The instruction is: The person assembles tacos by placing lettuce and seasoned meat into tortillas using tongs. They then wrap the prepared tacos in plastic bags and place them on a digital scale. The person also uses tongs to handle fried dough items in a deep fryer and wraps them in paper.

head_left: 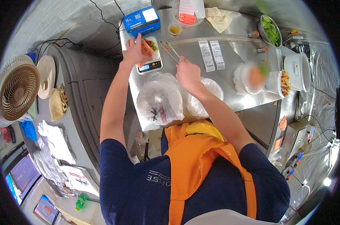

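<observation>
My left hand (133, 53) grips a filled sandwich (146, 50) in a printed orange-brown paper sleeve. Green leaf and reddish filling show at its open end. The sandwich lies on a small white digital scale (155, 66) with a lit display. To the right, my right hand (188, 75) is closed around slim metal tongs (171, 51). Their tips point away to the left, beside the scale, with a small orange bit near them. Close in front of my hands stand a white plastic bag (156, 103) and a second, partly hidden plastic bag (207, 98).
Behind the scale stand a blue box (141, 21) and a small cup of yellow stuff (174, 29). Two paper slips (212, 56) lie on the steel table (237, 50). Farther right are a bowl of green leaves (270, 31) and a tub of shredded food (285, 84). A fan (19, 90) stands left.
</observation>
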{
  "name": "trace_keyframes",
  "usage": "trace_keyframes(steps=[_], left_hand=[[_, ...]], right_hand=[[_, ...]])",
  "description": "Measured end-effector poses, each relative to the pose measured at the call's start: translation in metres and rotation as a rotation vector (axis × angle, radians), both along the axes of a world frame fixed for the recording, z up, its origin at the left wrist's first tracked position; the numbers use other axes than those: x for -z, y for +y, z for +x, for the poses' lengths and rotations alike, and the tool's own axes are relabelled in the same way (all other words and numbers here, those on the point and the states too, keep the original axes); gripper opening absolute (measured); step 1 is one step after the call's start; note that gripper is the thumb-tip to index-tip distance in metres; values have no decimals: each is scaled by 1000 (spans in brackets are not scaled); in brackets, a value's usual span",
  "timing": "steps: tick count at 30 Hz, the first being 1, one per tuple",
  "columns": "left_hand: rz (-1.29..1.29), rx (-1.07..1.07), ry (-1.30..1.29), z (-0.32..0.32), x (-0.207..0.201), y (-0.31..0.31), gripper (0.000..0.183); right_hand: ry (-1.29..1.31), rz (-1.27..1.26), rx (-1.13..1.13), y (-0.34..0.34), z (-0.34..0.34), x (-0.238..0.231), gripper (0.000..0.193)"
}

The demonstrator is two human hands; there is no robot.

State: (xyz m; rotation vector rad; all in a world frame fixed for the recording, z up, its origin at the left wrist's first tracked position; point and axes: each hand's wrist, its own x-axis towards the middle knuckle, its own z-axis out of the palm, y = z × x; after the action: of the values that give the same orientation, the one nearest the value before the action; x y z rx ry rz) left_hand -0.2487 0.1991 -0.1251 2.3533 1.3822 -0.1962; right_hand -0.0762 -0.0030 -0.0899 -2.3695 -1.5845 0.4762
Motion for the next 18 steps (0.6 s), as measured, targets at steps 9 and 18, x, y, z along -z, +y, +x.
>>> trace_keyframes(steps=[9,18], left_hand=[[40,-57,31,25,13,-6,139],[111,-35,-303,15,19,-17,119]], right_hand=[[6,-195,-52,-15,17,8,21],[197,-51,-98,-32,23,-46,14]])
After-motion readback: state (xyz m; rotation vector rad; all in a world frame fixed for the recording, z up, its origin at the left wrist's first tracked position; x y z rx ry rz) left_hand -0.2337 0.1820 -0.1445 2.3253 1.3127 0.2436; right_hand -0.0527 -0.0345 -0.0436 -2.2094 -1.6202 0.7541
